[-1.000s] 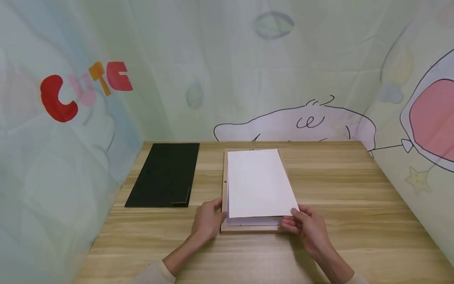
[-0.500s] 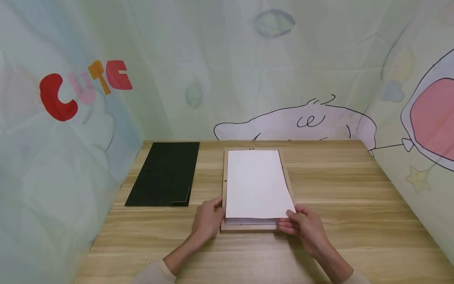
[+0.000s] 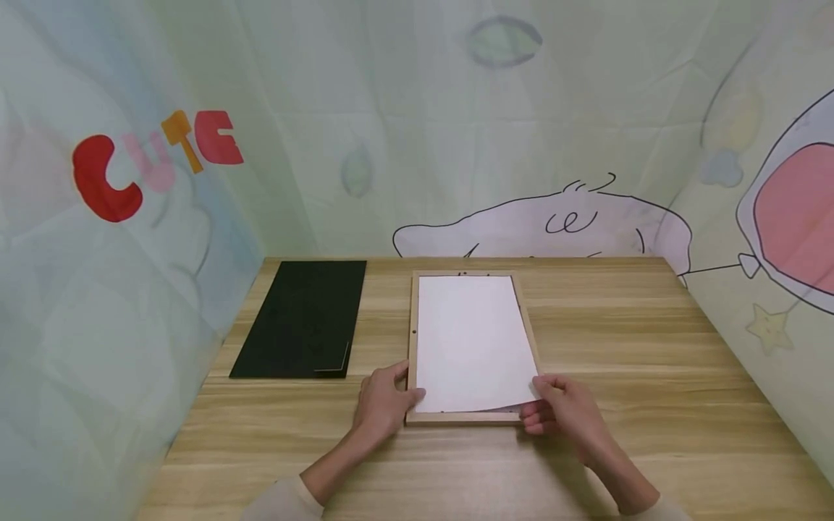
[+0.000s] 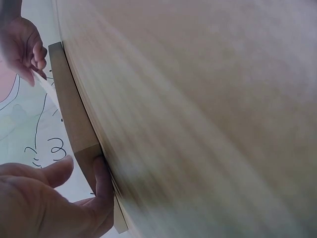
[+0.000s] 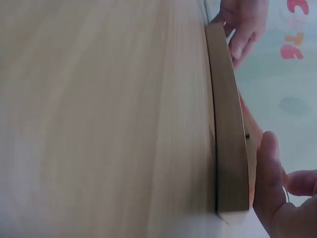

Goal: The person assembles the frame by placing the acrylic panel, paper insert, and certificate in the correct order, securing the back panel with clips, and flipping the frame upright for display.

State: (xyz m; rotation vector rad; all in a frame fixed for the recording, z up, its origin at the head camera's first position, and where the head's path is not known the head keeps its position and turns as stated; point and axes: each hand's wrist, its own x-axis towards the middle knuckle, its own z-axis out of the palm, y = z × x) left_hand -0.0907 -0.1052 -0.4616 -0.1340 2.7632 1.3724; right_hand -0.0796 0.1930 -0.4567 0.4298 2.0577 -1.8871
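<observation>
A shallow light-wood picture frame (image 3: 462, 419) lies flat on the table, and a white sheet of paper (image 3: 472, 340) covers most of its inside. My left hand (image 3: 383, 398) grips the frame's near left side. Its thumb reaches over onto the sheet's edge, while in the left wrist view its fingers (image 4: 103, 181) lie along the outer wall of the wood. My right hand (image 3: 570, 405) pinches the sheet's near right corner, which is lifted a little above the frame's rim. The rest of the sheet lies low within the frame; what is under it is mostly hidden.
A black backing board (image 3: 302, 318) with a light line at its near right corner lies flat to the left of the frame. The wood-grain table (image 3: 625, 318) reaches back to printed cloth walls (image 3: 313, 130) on three sides.
The sheet has shifted left and come down into the frame, its near edge now by the near rail. My left thumb has moved over the sheet's edge. The black board has stayed put.
</observation>
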